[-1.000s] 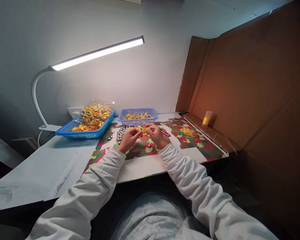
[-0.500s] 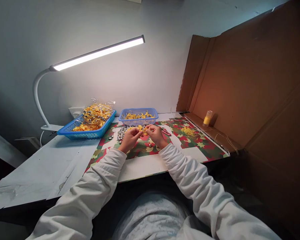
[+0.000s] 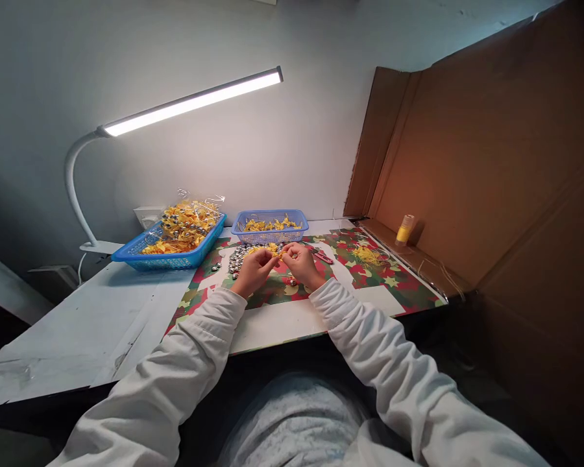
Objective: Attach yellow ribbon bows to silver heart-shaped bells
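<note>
My left hand and my right hand meet over the patterned table covering, fingertips almost touching. Both are closed in a pinch on a small yellow ribbon-like piece, mostly covered by the fingers. Just beyond my left hand lies a heap of round silver bells. Yellow pieces lie behind the fingertips, partly hidden. A single small bell rests below my right hand. To the right of that hand is a slim pink-red tool, its kind unclear.
A blue basket of yellow pieces and silver bells stands left, a violet-blue basket at the back. Yellow strings lie to the right, near a yellow-filled clear tube. A lit lamp hangs above; a cardboard wall bounds the right.
My right fingertips have shifted slightly toward the left ones, and the yellow piece now shows between them. The other things lie as before.
</note>
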Available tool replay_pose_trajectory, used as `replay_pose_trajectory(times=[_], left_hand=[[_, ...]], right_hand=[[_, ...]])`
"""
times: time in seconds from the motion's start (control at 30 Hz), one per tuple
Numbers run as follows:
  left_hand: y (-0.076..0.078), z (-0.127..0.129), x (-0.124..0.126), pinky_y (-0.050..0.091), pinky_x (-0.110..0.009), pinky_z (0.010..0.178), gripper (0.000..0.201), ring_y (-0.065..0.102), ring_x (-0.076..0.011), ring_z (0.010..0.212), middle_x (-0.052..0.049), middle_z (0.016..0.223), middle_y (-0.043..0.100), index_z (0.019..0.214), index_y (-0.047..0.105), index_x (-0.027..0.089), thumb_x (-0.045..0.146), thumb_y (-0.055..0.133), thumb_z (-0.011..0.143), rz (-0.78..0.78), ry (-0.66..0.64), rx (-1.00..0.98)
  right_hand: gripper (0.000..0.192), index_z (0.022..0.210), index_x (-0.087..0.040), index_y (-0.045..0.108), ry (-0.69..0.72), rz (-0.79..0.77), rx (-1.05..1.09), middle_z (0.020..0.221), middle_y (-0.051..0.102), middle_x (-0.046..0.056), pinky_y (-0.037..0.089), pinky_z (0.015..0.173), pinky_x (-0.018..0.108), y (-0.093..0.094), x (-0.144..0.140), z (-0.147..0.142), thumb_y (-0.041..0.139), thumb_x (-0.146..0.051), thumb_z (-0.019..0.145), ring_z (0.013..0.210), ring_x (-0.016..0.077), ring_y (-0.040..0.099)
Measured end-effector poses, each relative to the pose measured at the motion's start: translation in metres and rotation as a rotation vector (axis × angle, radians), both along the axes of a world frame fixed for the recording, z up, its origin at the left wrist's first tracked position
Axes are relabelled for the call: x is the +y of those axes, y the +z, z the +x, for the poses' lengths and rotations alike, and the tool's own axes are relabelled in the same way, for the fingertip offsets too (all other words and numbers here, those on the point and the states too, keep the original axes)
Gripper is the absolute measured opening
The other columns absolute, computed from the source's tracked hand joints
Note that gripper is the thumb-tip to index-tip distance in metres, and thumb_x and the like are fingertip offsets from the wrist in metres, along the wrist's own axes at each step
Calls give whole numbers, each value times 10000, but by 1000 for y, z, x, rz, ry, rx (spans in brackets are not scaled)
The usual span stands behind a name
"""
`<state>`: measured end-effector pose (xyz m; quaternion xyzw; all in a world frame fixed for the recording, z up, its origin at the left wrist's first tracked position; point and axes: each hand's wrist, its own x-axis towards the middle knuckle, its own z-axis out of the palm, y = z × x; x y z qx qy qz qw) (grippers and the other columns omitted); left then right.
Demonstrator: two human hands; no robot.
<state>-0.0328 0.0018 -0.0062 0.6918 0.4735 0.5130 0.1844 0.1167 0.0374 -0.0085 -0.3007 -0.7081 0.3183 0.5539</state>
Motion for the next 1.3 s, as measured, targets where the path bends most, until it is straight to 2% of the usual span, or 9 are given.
replay_pose_trajectory(times=[0.3, 0.47, 0.6, 0.77, 0.83, 0.93, 1.03, 1.17, 1.3], left_hand=[[-5, 1, 4, 423, -257, 561, 298, 550, -140, 577, -21, 629, 637, 679, 591, 182, 464, 628, 768, 14, -2, -64], [-6, -2, 6, 378, -246, 527, 304, 467, -114, 524, 23, 573, 546, 673, 555, 193, 477, 625, 759, 60, 82, -106], [-6, -3, 5, 394, -253, 546, 288, 493, -126, 546, 10, 594, 570, 693, 567, 193, 467, 606, 774, 73, 96, -81], [-5, -2, 2, 422, -265, 587, 269, 545, -144, 589, -12, 645, 623, 705, 575, 198, 451, 606, 793, 123, 73, 7], [-4, -2, 1, 420, -264, 590, 257, 550, -144, 590, -13, 652, 633, 712, 579, 203, 439, 588, 814, 149, 75, 56], [-2, -2, 0, 410, -262, 591, 219, 532, -140, 574, -3, 630, 619, 703, 577, 211, 386, 563, 835, 191, 72, 179], [-3, -3, 2, 398, -265, 590, 203, 505, -143, 568, -4, 613, 590, 659, 555, 214, 331, 571, 824, 231, 51, 306], [-5, -3, 4, 398, -277, 615, 186, 519, -161, 609, -21, 640, 586, 664, 553, 214, 282, 545, 836, 225, -16, 414], [-9, -7, 6, 376, -277, 593, 179, 491, -162, 576, -12, 603, 556, 638, 537, 218, 253, 541, 814, 136, -48, 499]], right_hand=[[262, 531, -206, 495, -58, 38, -77, 786, 616, 36, 442, 848, 332, -3, 1, -4, 542, -249, 785, 851, 177, 584], [225, 636, -214, 605, 45, 133, -158, 825, 673, 44, 435, 869, 360, 8, -5, 8, 628, -360, 805, 893, 204, 588], [233, 685, -217, 626, 58, 158, -158, 813, 676, 42, 439, 854, 349, 12, -7, 13, 611, -404, 821, 880, 200, 599], [275, 771, -211, 578, -37, 30, -26, 786, 624, 13, 462, 737, 304, 8, -2, 8, 696, -453, 710, 755, 165, 570], [335, 794, -204, 587, 21, -76, 19, 794, 626, 13, 464, 695, 285, 7, 2, 7, 679, -511, 697, 744, 157, 570], [415, 670, -186, 589, 143, -222, -5, 676, 607, 5, 451, 628, 278, 5, 7, 7, 579, -596, 735, 675, 152, 557], [366, 622, -183, 590, 197, -238, -33, 611, 597, -15, 457, 627, 270, 2, 9, 6, 629, -537, 703, 638, 138, 548], [292, 695, -205, 548, 133, -235, 177, 697, 627, -8, 476, 653, 261, 4, 13, 5, 616, -486, 735, 689, 132, 583], [283, 763, -245, 397, 3, -215, 637, 599, 491, -66, 452, 578, 234, 36, 33, 34, 567, -466, 811, 555, 97, 516]])
